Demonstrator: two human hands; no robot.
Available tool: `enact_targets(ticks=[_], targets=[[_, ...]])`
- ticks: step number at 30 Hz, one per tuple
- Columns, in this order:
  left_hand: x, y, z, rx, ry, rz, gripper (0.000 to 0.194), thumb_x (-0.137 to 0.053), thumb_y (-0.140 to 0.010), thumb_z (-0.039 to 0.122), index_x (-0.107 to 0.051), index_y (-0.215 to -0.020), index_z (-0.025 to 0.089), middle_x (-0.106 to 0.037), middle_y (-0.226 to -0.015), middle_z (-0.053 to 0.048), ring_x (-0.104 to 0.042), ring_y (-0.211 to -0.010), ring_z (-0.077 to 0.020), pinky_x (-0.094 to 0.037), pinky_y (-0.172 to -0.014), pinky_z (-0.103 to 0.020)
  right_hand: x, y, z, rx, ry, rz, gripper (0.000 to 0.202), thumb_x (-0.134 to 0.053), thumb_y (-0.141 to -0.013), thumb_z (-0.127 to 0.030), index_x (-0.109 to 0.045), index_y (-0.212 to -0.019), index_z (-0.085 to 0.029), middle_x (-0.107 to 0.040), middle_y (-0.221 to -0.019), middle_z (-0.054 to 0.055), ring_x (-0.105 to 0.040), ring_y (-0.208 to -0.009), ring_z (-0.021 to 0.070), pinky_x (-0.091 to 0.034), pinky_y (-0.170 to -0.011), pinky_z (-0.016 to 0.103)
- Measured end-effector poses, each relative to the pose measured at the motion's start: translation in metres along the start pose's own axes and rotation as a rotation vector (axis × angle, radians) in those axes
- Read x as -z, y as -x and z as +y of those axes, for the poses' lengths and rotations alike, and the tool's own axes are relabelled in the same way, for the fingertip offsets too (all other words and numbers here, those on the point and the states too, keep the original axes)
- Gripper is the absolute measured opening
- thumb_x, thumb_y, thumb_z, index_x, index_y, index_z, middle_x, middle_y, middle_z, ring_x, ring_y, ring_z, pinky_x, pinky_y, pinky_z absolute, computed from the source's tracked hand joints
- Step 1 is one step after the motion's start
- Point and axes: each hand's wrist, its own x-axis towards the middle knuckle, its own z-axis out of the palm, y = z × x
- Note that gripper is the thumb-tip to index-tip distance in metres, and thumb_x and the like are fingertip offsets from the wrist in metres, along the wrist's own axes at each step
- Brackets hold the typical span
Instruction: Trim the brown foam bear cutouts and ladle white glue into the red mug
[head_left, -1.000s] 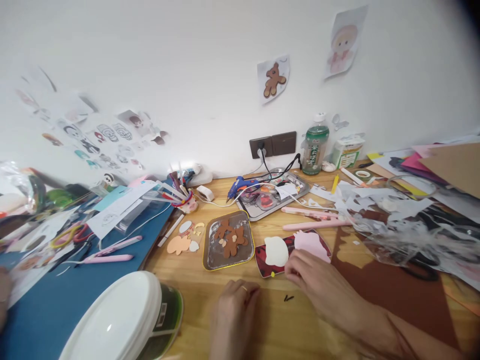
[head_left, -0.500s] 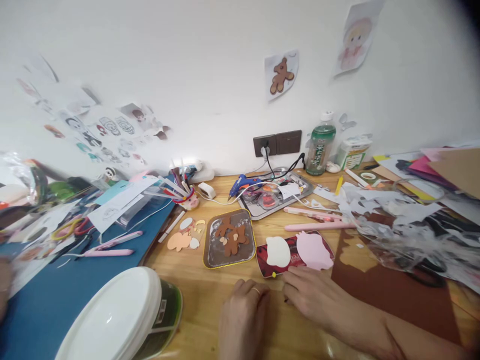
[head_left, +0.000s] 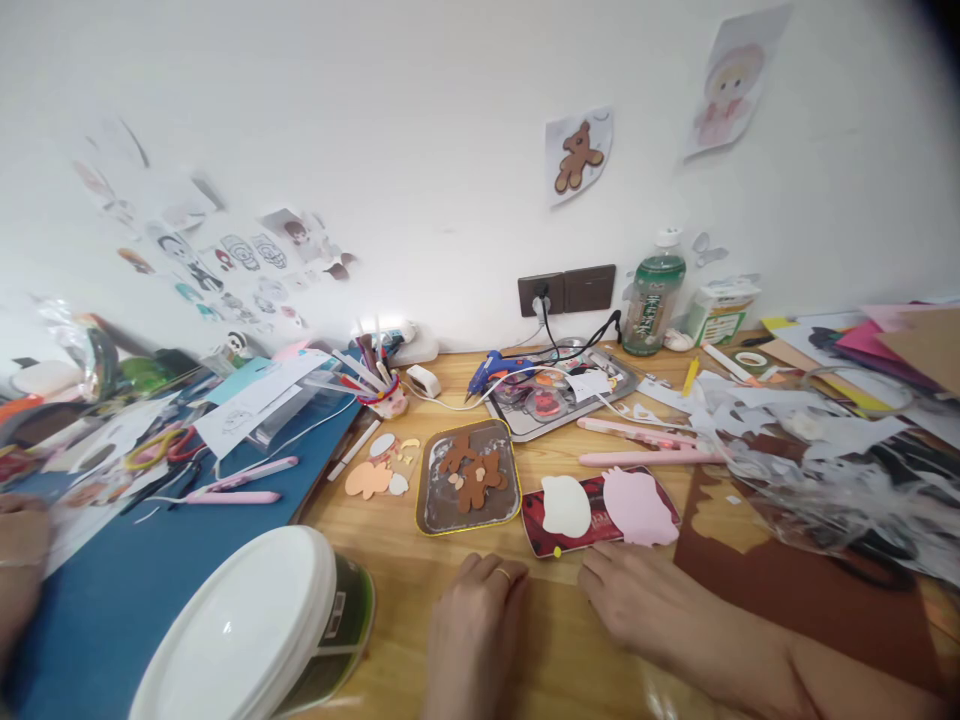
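My left hand [head_left: 480, 610] rests on the wooden table with its fingers curled together and a ring on one finger; whatever may be under the fingers is hidden. To its right, my right hand [head_left: 626, 590] lies with bent fingers near the lower edge of a red card [head_left: 596, 512], its fingertips hidden too. On that card are a cream cutout [head_left: 566, 507] and a pink cutout [head_left: 637, 508]. A dark tray [head_left: 435, 510] with a yellow rim holds brown bear-shaped pieces [head_left: 472, 480] just beyond my left hand.
A white-lidded tub [head_left: 240, 620] stands at the front left, on a blue mat [head_left: 112, 610]. Behind are a blue glue gun [head_left: 491, 372], a metal tray [head_left: 517, 425] and a bottle [head_left: 655, 300]. Plastic and paper scraps [head_left: 810, 450] cover the right. Another person's hand [head_left: 22, 560] shows at far left.
My hands have moved slightly apart, my left one a little to the left. The whole view has shifted, so the table items appear slightly further right.
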Motion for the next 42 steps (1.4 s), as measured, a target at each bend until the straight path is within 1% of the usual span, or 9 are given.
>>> enact_targets(ticks=[4,9,17,21,24,27,32,39,42], targets=[[0.010,-0.009,0.001,0.033,-0.045,-0.014,0.021,-0.041,-0.080,0.024,-0.061,-0.082,0.027,-0.063,-0.085,0.002,-0.055,-0.086,-0.0161,-0.039,-0.064,-0.024,0.019,-0.003,0.014,-0.128,-0.122,-0.051,0.016,-0.047,-0.064,-0.003,-0.048,-0.069,-0.018,-0.052,-0.065,0.000,-0.047,-0.060,0.0154,-0.030,-0.052,0.027],[0.012,-0.019,0.004,0.055,-0.095,0.012,0.022,-0.040,-0.080,0.026,-0.062,-0.082,0.027,-0.064,-0.087,0.001,-0.055,-0.087,-0.0169,-0.040,-0.067,-0.026,0.049,-0.017,0.040,-0.317,-0.313,-0.084,0.010,-0.045,-0.071,-0.011,-0.049,-0.068,-0.019,-0.054,-0.069,-0.002,-0.048,-0.062,0.0122,-0.029,-0.054,0.024],[0.003,-0.029,-0.008,0.095,-0.107,0.071,0.029,-0.038,-0.080,0.023,-0.057,-0.101,0.024,-0.056,-0.112,-0.002,-0.054,-0.095,-0.0174,-0.040,-0.078,-0.029,0.036,-0.023,0.059,-0.346,-0.269,-0.142,0.011,-0.045,-0.077,-0.014,-0.054,-0.071,-0.018,-0.059,-0.073,0.000,-0.053,-0.066,0.0144,-0.034,-0.058,0.025],[0.004,-0.032,-0.004,0.097,-0.120,0.048,0.032,-0.039,-0.080,0.026,-0.054,-0.108,0.021,-0.055,-0.115,-0.005,-0.052,-0.101,-0.0188,-0.040,-0.081,-0.030,0.042,-0.021,0.063,-0.309,-0.283,-0.192,0.015,-0.044,-0.081,-0.012,-0.056,-0.074,-0.017,-0.060,-0.079,0.002,-0.055,-0.073,0.0158,-0.038,-0.065,0.026],[0.006,-0.033,0.004,0.105,-0.095,0.022,0.039,-0.042,-0.078,0.031,-0.048,-0.115,0.020,-0.053,-0.117,-0.008,-0.051,-0.103,-0.0211,-0.042,-0.079,-0.032,0.050,-0.021,0.065,-0.346,-0.295,-0.210,0.011,-0.047,-0.081,-0.015,-0.056,-0.075,-0.017,-0.061,-0.078,0.002,-0.056,-0.072,0.0165,-0.039,-0.061,0.026],[0.007,-0.034,0.011,0.051,-0.060,0.037,0.039,-0.044,-0.078,0.034,-0.048,-0.115,0.020,-0.054,-0.116,-0.007,-0.052,-0.101,-0.0206,-0.043,-0.079,-0.032,0.055,-0.021,0.067,-0.389,-0.308,-0.221,0.009,-0.050,-0.079,-0.017,-0.057,-0.074,-0.016,-0.061,-0.077,0.003,-0.056,-0.071,0.0173,-0.039,-0.058,0.026],[0.007,-0.042,0.019,-0.131,-0.060,0.095,0.035,-0.043,-0.079,0.035,-0.052,-0.109,0.021,-0.055,-0.114,-0.005,-0.051,-0.098,-0.0195,-0.042,-0.080,-0.033,0.060,-0.019,0.071,-0.342,-0.376,-0.157,0.016,-0.046,-0.082,-0.015,-0.059,-0.074,-0.017,-0.062,-0.078,0.002,-0.056,-0.075,0.0165,-0.040,-0.064,0.026],[0.001,-0.068,0.028,-0.374,-0.032,-0.026,0.087,-0.067,-0.054,0.045,-0.032,-0.128,0.014,-0.043,-0.127,-0.009,-0.036,-0.108,-0.0271,-0.036,-0.089,-0.041,0.063,0.013,0.083,-0.466,-0.427,-0.048,0.016,-0.042,-0.083,-0.025,-0.057,-0.085,-0.020,-0.061,-0.090,0.002,-0.053,-0.089,0.0189,-0.040,-0.075,0.032],[-0.002,-0.075,0.029,-0.365,-0.028,-0.057,0.085,-0.069,-0.052,0.041,-0.036,-0.125,0.014,-0.049,-0.119,-0.009,-0.038,-0.105,-0.0267,-0.037,-0.087,-0.040,0.060,0.034,0.082,-0.585,-0.422,-0.079,0.019,-0.046,-0.080,-0.032,-0.056,-0.092,-0.021,-0.059,-0.095,0.003,-0.052,-0.091,0.0207,-0.041,-0.076,0.034]])
